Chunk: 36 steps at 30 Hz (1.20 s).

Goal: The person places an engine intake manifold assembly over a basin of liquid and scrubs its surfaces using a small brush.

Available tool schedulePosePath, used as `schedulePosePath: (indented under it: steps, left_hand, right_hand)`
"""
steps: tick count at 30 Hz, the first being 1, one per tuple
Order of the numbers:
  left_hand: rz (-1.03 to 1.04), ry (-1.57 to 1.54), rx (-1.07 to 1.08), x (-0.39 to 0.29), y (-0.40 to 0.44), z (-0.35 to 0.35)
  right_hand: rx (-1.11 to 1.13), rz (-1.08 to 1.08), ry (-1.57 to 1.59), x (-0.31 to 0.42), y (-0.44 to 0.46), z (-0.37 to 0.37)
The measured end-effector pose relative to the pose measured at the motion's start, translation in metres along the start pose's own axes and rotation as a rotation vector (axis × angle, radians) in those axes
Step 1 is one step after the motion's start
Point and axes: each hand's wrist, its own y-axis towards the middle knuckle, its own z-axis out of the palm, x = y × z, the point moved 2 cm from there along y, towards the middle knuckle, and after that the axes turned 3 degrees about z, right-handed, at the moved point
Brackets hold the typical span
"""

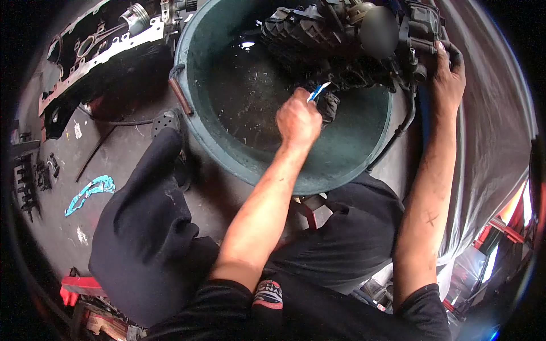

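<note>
My left hand point(298, 118) is closed around a slim blue-and-white tool point(317, 92), whose tip points up and right at the underside of a dark, dirty engine part point(341, 40). That part lies across the top of a round green tub point(205, 128), over dark liquid. At the part's right end, my right hand point(447, 77) grips its edge, with the thumb on top and the fingers mostly hidden behind. Just right of my left hand, a dark, crumpled-looking piece point(329, 107) shows inside the tub.
An engine block point(102, 51) with a piston stands at the upper left. On the floor are a blue patterned cloth point(91, 193) and dark metal parts point(25, 179). The tub has a brown handle point(181, 96). A grey sheet point(489, 113) hangs at the right.
</note>
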Motion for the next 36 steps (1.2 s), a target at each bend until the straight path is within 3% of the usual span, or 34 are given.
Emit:
schedulePosePath:
  steps: [4,9,14,17,20,24,28,36]
  left_hand:
    - [0.059,-0.159,-0.188,0.008,-0.011,0.027]
    - [-0.129,-0.078,0.158,-0.014,0.043,0.045]
    - [-0.196,0.015,0.213,-0.010,0.028,0.009]
    - [-0.212,0.055,0.299,0.007,0.014,-0.012]
    - [-0.038,0.034,0.259,0.020,0.019,0.014]
    - [-0.149,0.023,0.381,-0.010,0.030,0.008]
    - [-0.173,-0.032,0.484,-0.037,0.044,-0.005]
    - [-0.170,-0.022,0.419,-0.053,0.046,0.002]
  right_hand:
    - [-0.003,0.100,0.187,-0.001,0.001,0.006]
    - [0.024,0.046,0.047,-0.004,0.005,0.000]
    - [0.027,0.043,0.043,-0.009,0.005,-0.004]
    - [0.017,-0.098,-0.065,-0.022,0.011,-0.012]
    - [0.004,0.046,0.051,0.000,-0.004,-0.004]
    - [0.003,0.135,0.145,0.004,-0.005,0.003]
    - [0.014,0.059,0.125,0.002,-0.003,0.004]
    - [0.007,0.094,0.151,0.002,-0.004,0.002]
